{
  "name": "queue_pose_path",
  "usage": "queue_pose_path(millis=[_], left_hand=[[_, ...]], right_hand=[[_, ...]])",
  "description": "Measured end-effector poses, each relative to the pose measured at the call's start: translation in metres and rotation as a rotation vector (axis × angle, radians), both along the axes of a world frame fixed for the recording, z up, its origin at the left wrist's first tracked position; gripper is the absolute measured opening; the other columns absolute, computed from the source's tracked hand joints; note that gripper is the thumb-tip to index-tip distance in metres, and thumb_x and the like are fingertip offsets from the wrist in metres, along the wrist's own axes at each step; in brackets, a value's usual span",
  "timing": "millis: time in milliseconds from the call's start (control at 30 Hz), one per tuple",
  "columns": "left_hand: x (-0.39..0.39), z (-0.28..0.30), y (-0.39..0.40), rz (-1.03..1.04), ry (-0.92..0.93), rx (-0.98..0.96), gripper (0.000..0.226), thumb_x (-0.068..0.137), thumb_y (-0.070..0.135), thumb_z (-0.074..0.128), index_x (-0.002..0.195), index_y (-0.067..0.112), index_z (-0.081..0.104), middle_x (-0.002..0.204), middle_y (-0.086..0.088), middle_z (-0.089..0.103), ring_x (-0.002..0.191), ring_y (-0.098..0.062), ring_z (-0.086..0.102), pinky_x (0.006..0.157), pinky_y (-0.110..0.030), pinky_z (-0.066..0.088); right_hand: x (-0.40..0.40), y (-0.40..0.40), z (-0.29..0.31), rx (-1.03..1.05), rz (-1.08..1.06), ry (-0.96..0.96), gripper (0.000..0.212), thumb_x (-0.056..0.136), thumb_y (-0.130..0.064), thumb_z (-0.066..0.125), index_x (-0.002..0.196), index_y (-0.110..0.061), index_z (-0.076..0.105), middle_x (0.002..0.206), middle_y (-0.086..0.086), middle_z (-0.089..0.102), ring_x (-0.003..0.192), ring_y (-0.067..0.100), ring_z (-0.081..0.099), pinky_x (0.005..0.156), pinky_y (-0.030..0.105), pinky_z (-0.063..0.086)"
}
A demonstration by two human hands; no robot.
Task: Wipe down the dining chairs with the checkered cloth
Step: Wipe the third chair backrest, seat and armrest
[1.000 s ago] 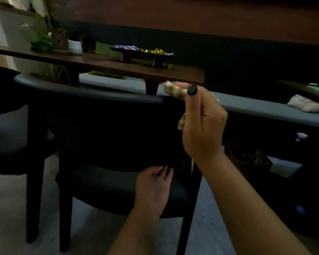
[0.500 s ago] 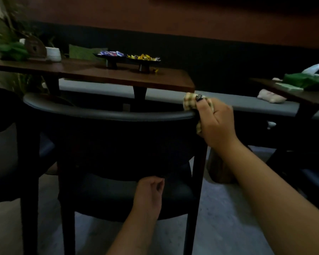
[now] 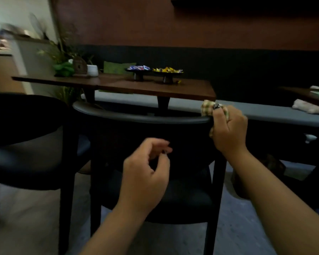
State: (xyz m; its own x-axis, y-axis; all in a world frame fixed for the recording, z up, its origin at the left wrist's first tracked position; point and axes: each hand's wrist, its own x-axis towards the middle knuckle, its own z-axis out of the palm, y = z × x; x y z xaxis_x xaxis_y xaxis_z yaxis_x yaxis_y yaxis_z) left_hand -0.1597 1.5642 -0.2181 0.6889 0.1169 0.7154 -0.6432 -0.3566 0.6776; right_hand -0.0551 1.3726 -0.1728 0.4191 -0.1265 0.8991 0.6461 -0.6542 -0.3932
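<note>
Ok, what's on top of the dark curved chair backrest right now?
At its right end, the right hand grips the bunched yellow checkered cloth against the dark curved chair backrest. The rest of the rail shows bare. The rail under the cloth is hidden.

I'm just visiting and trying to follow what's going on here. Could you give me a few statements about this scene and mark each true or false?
1. The right hand grips the checkered cloth at the right end of the chair back. True.
2. The left hand holds a second cloth. False: it holds nothing, its fingers loosely curled.
3. Two dark stands of wrapped sweets sit on the wooden table. True.
4. The cloth lies on the chair seat. False: it is up at the backrest's top rail.
</note>
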Motion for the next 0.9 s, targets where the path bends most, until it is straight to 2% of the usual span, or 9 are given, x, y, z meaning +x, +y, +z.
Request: queue_pose_path(millis=[67,133,233,300,433,667,833,900], left_hand=[[0.002,0.016,0.010,0.117,-0.294,0.221,0.017,0.089,0.011,0.054,0.102,0.013,0.064,0.096,0.004,0.067,0.092,-0.006,0.064,0.080,-0.020,0.050],[0.009,0.028,0.016,0.273,-0.493,0.426,0.021,0.090,0.011,0.052,0.105,0.005,0.065,0.104,-0.006,0.065,0.101,-0.015,0.060,0.089,-0.029,0.046],[0.027,0.039,0.025,0.460,-0.566,0.709,0.033,0.091,0.018,0.048,0.117,0.005,0.065,0.123,-0.012,0.062,0.118,-0.026,0.056,0.101,-0.040,0.038],[0.042,0.038,0.027,0.541,-0.579,0.800,0.040,0.090,0.022,0.046,0.122,0.006,0.064,0.123,-0.011,0.064,0.118,-0.029,0.058,0.100,-0.041,0.037],[0.060,0.027,0.019,0.671,-0.662,0.728,0.041,0.088,0.027,0.040,0.121,0.015,0.060,0.114,-0.006,0.069,0.114,-0.023,0.060,0.094,-0.041,0.040],[0.067,0.024,0.021,0.632,-0.699,0.692,0.042,0.091,0.030,0.038,0.121,0.017,0.065,0.113,-0.002,0.070,0.112,-0.020,0.062,0.095,-0.040,0.040],[0.055,0.034,0.044,0.342,-0.714,0.740,0.040,0.092,0.026,0.045,0.120,0.009,0.066,0.119,-0.006,0.068,0.114,-0.020,0.062,0.094,-0.040,0.045],[0.055,0.042,0.077,0.258,-0.696,0.708,0.035,0.093,0.025,0.045,0.113,0.006,0.067,0.110,-0.008,0.070,0.103,-0.018,0.064,0.091,-0.035,0.046]], right_hand=[[0.000,0.003,0.000,0.003,0.001,-0.025,0.038,0.091,-0.023,0.037,0.055,-0.029,0.028,0.053,-0.012,0.032,0.050,0.003,0.032,0.058,0.028,0.024],[0.001,0.004,-0.001,-0.001,-0.006,-0.067,0.037,0.090,-0.023,0.036,0.057,-0.033,0.025,0.054,-0.014,0.030,0.051,0.001,0.031,0.059,0.026,0.022],[0.004,0.001,-0.002,-0.012,0.012,-0.115,0.035,0.091,-0.023,0.036,0.057,-0.028,0.030,0.054,-0.010,0.032,0.050,0.009,0.031,0.063,0.025,0.025],[0.006,0.000,-0.003,-0.017,0.029,-0.144,0.032,0.092,-0.022,0.036,0.060,-0.024,0.034,0.056,-0.005,0.036,0.051,0.014,0.034,0.063,0.028,0.029],[0.006,-0.002,-0.002,-0.058,0.055,-0.179,0.030,0.091,-0.020,0.036,0.062,-0.026,0.032,0.056,-0.006,0.035,0.049,0.016,0.035,0.060,0.032,0.032],[-0.005,0.012,0.003,-0.075,-0.019,-0.155,0.036,0.093,-0.019,0.033,0.057,-0.021,0.036,0.051,-0.004,0.037,0.046,0.014,0.036,0.054,0.024,0.027],[-0.026,0.045,0.006,-0.207,-0.140,-0.122,0.043,0.093,-0.023,0.034,0.054,-0.013,0.047,0.051,0.002,0.046,0.048,0.019,0.043,0.059,0.029,0.033],[-0.032,0.053,0.010,-0.213,-0.201,-0.084,0.045,0.092,-0.025,0.034,0.052,-0.009,0.050,0.050,0.004,0.048,0.048,0.022,0.044,0.059,0.029,0.032]])
